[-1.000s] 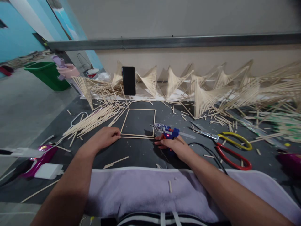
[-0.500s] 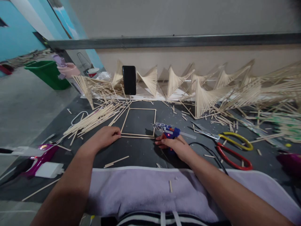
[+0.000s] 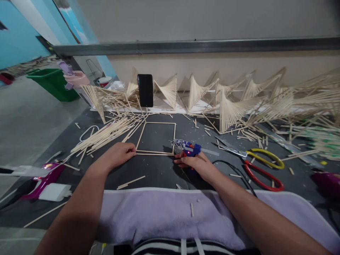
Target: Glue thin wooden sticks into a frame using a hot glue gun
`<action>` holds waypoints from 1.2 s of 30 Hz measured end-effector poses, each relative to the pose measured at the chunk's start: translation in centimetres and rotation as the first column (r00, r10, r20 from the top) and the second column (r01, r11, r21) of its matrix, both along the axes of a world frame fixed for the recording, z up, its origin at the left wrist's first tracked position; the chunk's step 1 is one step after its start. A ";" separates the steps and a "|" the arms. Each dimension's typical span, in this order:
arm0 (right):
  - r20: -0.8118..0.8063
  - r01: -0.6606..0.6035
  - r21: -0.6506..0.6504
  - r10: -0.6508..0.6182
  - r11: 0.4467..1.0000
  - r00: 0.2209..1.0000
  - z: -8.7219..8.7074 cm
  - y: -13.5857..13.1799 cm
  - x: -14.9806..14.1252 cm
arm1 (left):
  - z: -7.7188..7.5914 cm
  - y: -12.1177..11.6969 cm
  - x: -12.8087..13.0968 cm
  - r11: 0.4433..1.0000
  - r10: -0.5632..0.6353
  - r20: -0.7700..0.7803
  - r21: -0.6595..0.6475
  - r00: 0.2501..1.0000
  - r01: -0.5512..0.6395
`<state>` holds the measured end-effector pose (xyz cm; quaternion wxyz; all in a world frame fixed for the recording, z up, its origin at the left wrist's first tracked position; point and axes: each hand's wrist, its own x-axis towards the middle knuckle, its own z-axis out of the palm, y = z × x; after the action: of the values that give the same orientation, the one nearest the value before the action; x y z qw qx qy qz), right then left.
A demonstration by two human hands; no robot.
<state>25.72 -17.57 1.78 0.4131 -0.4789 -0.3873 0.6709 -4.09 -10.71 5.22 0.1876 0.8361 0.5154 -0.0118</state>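
Observation:
A square frame of thin wooden sticks (image 3: 174, 136) lies flat on the dark table. At its near left corner, my left hand (image 3: 124, 153) is closed, with finger and thumb pinching the end of a wooden stick (image 3: 154, 154) that lies along the near side. My right hand (image 3: 195, 162) is wrapped round a blue hot glue gun (image 3: 193, 149), its nozzle pointing left over the frame's right side. A clear glue stick (image 3: 211, 152) juts from the gun's back, and a small red light shows on its body. Fingers of my right hand reach close to the near right corner.
Loose wooden sticks (image 3: 107, 134) are heaped at left. Scissors (image 3: 247, 154) with yellow and red handles lie at right beside the gun's black cord (image 3: 233, 165). Twisted stick models (image 3: 233, 109) line the back, near an upright phone (image 3: 145, 90). A purple power strip (image 3: 49, 179) sits at left.
Almost nothing differs. The whole view has shifted very slightly; both hands, the glue gun and the stick frame keep their places relative to one another.

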 end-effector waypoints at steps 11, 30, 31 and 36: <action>-0.001 -0.015 0.024 0.015 1.000 1.000 -0.1 0.0 0.1 | 0.0 0.0 0.0 1.000 -0.012 -0.002 0.001 1.000 0.012; 0.030 -0.020 0.012 0.019 1.000 0.999 0.3 0.0 -0.1 | -0.3 0.1 -0.1 0.999 0.048 0.035 0.015 0.998 -0.048; 0.026 -0.019 0.013 0.019 1.000 0.999 0.3 0.0 -0.1 | -0.4 0.1 -0.1 0.998 0.056 0.035 0.017 0.998 -0.057; 0.032 -0.028 0.012 0.028 1.000 0.999 0.5 0.0 -0.1 | -0.5 0.1 -0.1 0.995 0.090 0.050 0.029 0.995 -0.091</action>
<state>25.61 -17.61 2.26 0.4004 -0.4815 -0.4045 0.6665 -4.22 -10.58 4.68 0.1872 0.8148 0.5482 0.0250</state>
